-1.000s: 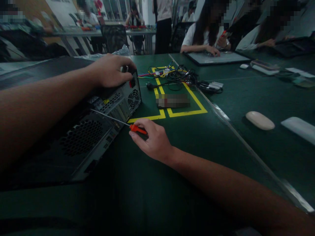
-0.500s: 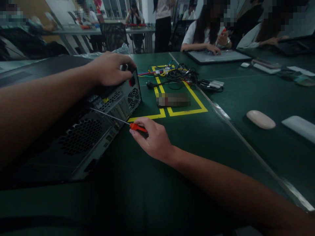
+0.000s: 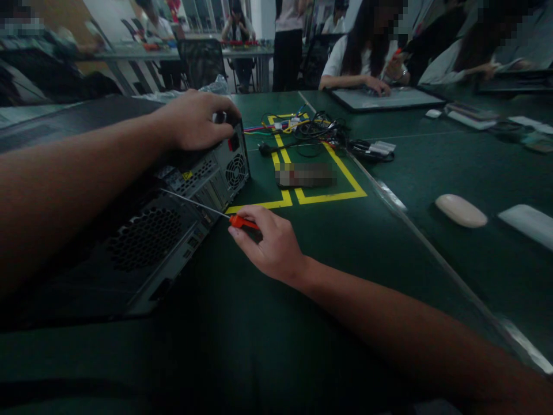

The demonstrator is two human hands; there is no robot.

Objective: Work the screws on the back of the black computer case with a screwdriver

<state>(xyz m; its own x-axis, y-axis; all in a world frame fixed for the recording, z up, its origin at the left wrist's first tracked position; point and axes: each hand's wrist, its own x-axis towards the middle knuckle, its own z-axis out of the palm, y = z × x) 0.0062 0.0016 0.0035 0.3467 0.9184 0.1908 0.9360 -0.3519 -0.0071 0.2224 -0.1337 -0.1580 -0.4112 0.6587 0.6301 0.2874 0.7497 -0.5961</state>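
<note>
A black desktop computer case [image 3: 147, 239] lies at the left with its metal rear panel, fan grille and ports toward the right. My left hand [image 3: 201, 121] rests over the upper rear corner, fingers curled round the edge by the power socket. A long-shafted screwdriver [image 3: 242, 222] with an orange and black handle is held in my right hand [image 3: 272, 242], thumb and fingers closed round the handle. Its thin shaft slants up and left across the rear panel. The tip is over the case's near side; whether it touches a screw I cannot tell.
Behind the case, a tangle of cables [image 3: 319, 128] lies by yellow tape [image 3: 332, 199] on the green table [image 3: 354, 242]. A blurred-out long object [image 3: 305, 174] sits within the tape. At right are an oval mouse [image 3: 461, 210] and a white object [image 3: 527, 225]. People sit across.
Hands, screwdriver and case keep the same places against each other. The whole view has shifted very slightly, with things appearing a little further right.
</note>
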